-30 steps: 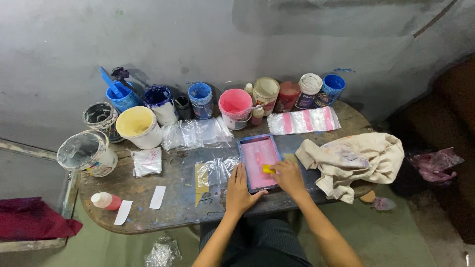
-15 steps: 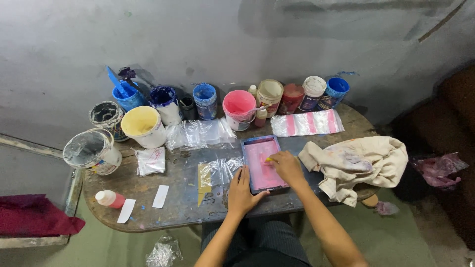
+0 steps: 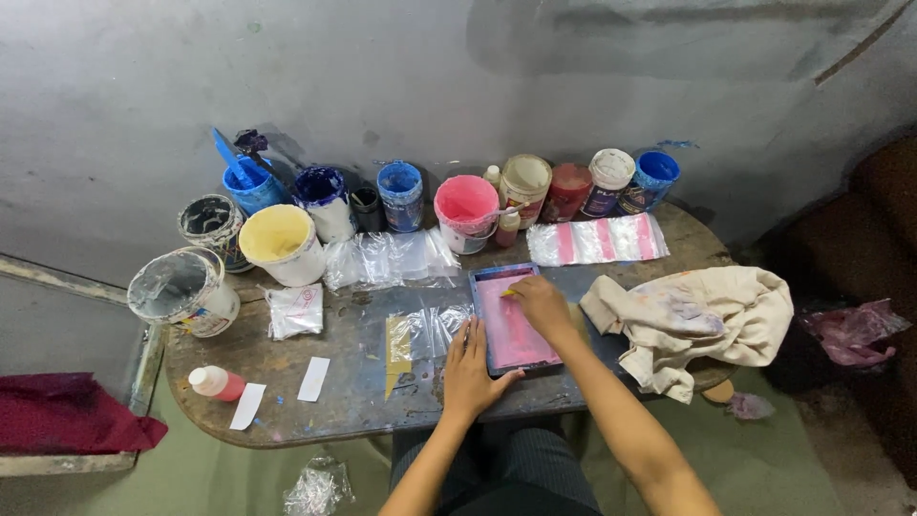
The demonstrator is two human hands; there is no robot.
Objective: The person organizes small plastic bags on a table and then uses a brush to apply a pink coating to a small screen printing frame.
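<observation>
A small printing screen (image 3: 511, 330) with a blue frame and pink mesh lies flat on the worn table (image 3: 315, 411). My left hand (image 3: 470, 368) presses flat on the table at the frame's left edge. My right hand (image 3: 540, 301) rests on the upper part of the mesh, closed on a small yellow scraper (image 3: 509, 292) whose tip shows at the fingers. A clear plastic bag with a yellow patch (image 3: 420, 334) lies just left of the screen.
Several open paint tubs line the back: yellow (image 3: 280, 241), pink (image 3: 466, 210), blue (image 3: 400, 194). A stained cloth (image 3: 702, 315) lies right of the screen, a pink-striped bag (image 3: 597, 239) behind it. A small red bottle (image 3: 217, 382) and white paper strips lie front left.
My right hand has slid the yellow scraper from the lower middle of the screen up to its far end. My left hand has stayed at the frame's left edge.
</observation>
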